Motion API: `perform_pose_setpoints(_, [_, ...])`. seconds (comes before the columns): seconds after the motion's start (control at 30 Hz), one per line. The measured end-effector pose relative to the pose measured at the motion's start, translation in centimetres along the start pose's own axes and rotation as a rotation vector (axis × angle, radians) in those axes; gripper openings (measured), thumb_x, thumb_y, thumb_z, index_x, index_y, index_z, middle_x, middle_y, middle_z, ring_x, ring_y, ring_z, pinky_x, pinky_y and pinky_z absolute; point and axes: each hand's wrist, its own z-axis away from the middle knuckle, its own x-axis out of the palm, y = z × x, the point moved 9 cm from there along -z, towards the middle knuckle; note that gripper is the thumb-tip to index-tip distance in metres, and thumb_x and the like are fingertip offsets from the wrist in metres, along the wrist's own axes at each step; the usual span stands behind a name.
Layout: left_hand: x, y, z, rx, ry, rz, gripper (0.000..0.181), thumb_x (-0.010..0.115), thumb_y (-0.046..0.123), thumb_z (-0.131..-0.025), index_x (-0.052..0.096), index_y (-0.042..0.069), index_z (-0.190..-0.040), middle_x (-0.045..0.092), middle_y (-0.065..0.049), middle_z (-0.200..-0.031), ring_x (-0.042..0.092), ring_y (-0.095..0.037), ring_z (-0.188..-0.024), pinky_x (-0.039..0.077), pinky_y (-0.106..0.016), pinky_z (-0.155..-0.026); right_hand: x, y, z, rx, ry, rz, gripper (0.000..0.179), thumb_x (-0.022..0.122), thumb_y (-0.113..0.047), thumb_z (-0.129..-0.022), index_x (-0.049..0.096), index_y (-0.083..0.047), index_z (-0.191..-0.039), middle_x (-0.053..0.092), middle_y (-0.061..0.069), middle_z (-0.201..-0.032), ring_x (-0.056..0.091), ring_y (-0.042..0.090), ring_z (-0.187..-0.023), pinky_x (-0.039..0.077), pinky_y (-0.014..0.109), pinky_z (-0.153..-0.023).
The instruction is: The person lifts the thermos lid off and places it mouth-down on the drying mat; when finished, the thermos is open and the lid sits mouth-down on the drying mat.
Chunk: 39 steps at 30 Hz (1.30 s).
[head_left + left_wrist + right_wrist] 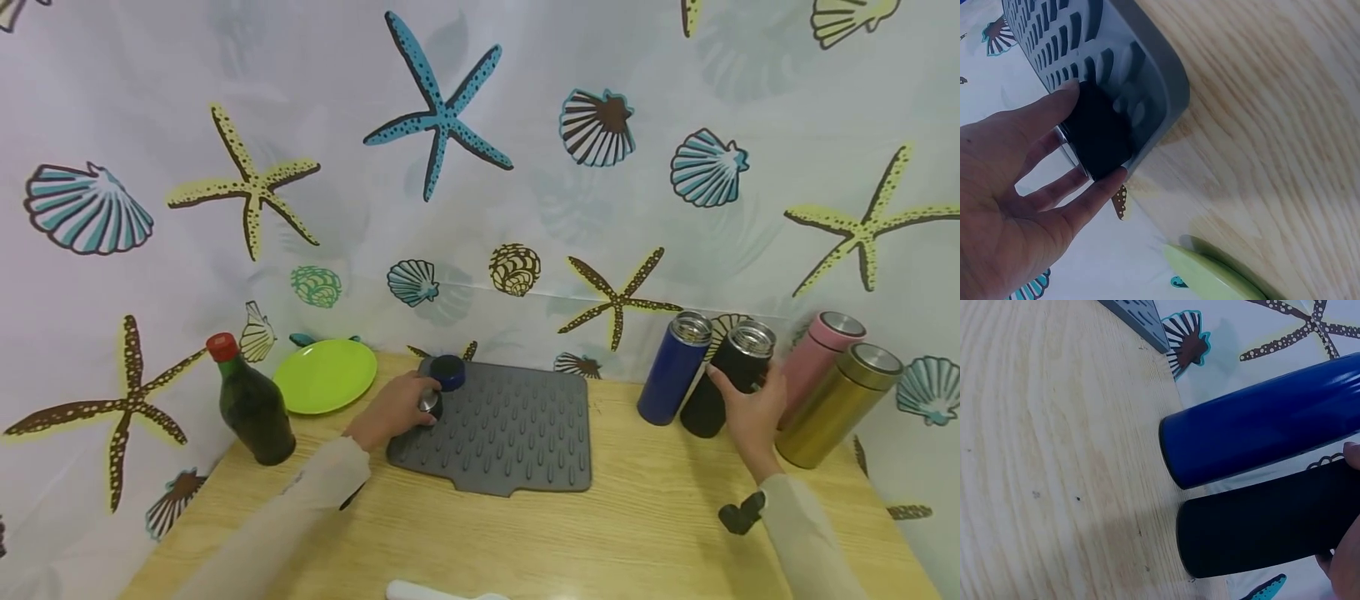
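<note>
My left hand (392, 410) pinches a black bottle lid (1099, 132) between thumb and fingers at the left side of a grey drying mat (517, 429). Just behind that lid, a dark blue lid (447, 372) sits on the mat. On the right, my right hand (752, 410) grips the upper body of a black thermos bottle (1254, 528), which stands upright without its lid. Close beside it is a blue thermos bottle (669, 377), also lidless, showing a bare metal neck.
Right of the black bottle stand a pink bottle (813, 362) and a gold bottle (836, 412), both capped. At the left are a green bottle (255, 408) with a red cap and a lime-green plate (326, 375). A white handle-like object (420, 592) lies at the front edge.
</note>
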Motion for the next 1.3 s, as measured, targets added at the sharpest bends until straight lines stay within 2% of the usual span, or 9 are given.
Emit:
perform_pose_setpoints(0.17, [-0.1, 0.3, 0.0, 0.007, 0.004, -0.004, 0.049, 0.089, 0.014, -0.084, 0.070, -0.002, -0.127, 0.066, -0.023, -0.121, 0.066, -0.035, -0.108, 0.055, -0.050, -0.098, 0.4, 0.5, -0.8, 0.043, -0.087, -0.006, 0.077, 0.084, -0.029, -0.090, 0.048, -0.001, -0.152, 0.054, 0.022, -0.143, 0.053, 0.035, -0.129, 0.042, 0.053, -0.109])
perform_pose_setpoints(0.27, [-0.1, 0.3, 0.0, -0.004, 0.011, -0.008, 0.049, 0.089, 0.015, -0.084, 0.070, -0.001, -0.127, 0.065, -0.023, -0.122, 0.065, -0.035, -0.109, 0.054, -0.050, -0.099, 0.7, 0.9, -1.1, 0.068, -0.123, -0.032, 0.079, 0.082, -0.032, -0.092, 0.045, -0.006, -0.156, 0.054, 0.019, -0.147, 0.052, 0.033, -0.131, 0.042, 0.051, -0.111])
perform_pose_setpoints(0.43, [-0.1, 1.5, -0.2, 0.005, -0.013, 0.016, 0.050, 0.089, 0.015, -0.084, 0.068, 0.002, -0.128, 0.063, -0.024, -0.123, 0.063, -0.035, -0.108, 0.054, -0.052, -0.099, 0.7, 1.5, -1.2, 0.061, -0.115, -0.067, 0.072, 0.082, -0.028, -0.092, 0.049, -0.010, -0.153, 0.058, 0.013, -0.140, 0.054, 0.022, -0.123, 0.043, 0.039, -0.106])
perform_pose_setpoints(0.57, [0.6, 2.4, -0.1, 0.014, -0.061, 0.022, 0.048, 0.090, 0.015, -0.083, 0.069, 0.005, -0.125, 0.062, -0.023, -0.123, 0.063, -0.033, -0.107, 0.054, -0.051, -0.098, 0.5, 1.7, -1.1, 0.048, -0.114, -0.094, 0.069, 0.083, -0.025, -0.091, 0.052, -0.010, -0.151, 0.058, 0.011, -0.137, 0.053, 0.018, -0.120, 0.044, 0.040, -0.105])
perform_pose_setpoints(0.67, [0.8, 2.6, -0.1, 0.011, -0.059, 0.029, 0.049, 0.091, 0.014, -0.082, 0.069, 0.005, -0.124, 0.063, -0.021, -0.123, 0.064, -0.032, -0.107, 0.055, -0.049, -0.098, 0.3, 1.8, -1.2, 0.045, -0.109, -0.100, 0.068, 0.082, -0.025, -0.091, 0.052, -0.011, -0.151, 0.057, 0.009, -0.137, 0.053, 0.017, -0.120, 0.044, 0.040, -0.105])
perform_pose_setpoints(0.83, [1.1, 2.8, -0.5, 0.004, -0.066, 0.043, 0.050, 0.092, 0.015, -0.080, 0.070, 0.005, -0.124, 0.064, -0.019, -0.122, 0.064, -0.031, -0.106, 0.055, -0.048, -0.097, -0.1, 2.1, -1.4, 0.029, -0.086, -0.082, 0.067, 0.083, -0.025, -0.091, 0.054, -0.012, -0.150, 0.057, 0.003, -0.130, 0.053, 0.010, -0.114, 0.044, 0.030, -0.099])
perform_pose_setpoints(1.0, [1.2, 2.9, -0.6, -0.010, -0.092, 0.027, 0.052, 0.093, 0.016, -0.079, 0.069, 0.005, -0.124, 0.064, -0.019, -0.121, 0.063, -0.031, -0.105, 0.054, -0.048, -0.097, -0.1, 2.1, -1.4, 0.019, -0.069, -0.069, 0.067, 0.085, -0.024, -0.089, 0.056, -0.010, -0.148, 0.058, 0.002, -0.126, 0.052, 0.007, -0.110, 0.042, 0.023, -0.093])
perform_pose_setpoints(1.2, [0.6, 2.3, -0.6, 0.001, -0.083, 0.013, 0.052, 0.094, 0.018, -0.079, 0.070, 0.005, -0.124, 0.065, -0.021, -0.125, 0.063, -0.034, -0.112, 0.053, -0.050, -0.101, 0.5, 1.8, -1.3, 0.012, -0.072, -0.066, 0.066, 0.085, -0.024, -0.089, 0.057, -0.008, -0.146, 0.060, 0.008, -0.127, 0.056, 0.017, -0.114, 0.043, 0.025, -0.093])
perform_pose_setpoints(1.3, [0.3, 2.1, -0.6, 0.009, -0.084, 0.018, 0.051, 0.093, 0.016, -0.079, 0.070, 0.004, -0.123, 0.065, -0.023, -0.125, 0.063, -0.036, -0.113, 0.052, -0.052, -0.103, 0.9, 1.8, -1.3, 0.009, -0.087, -0.048, 0.067, 0.085, -0.027, -0.089, 0.056, -0.009, -0.147, 0.061, 0.011, -0.130, 0.059, 0.024, -0.118, 0.045, 0.030, -0.096])
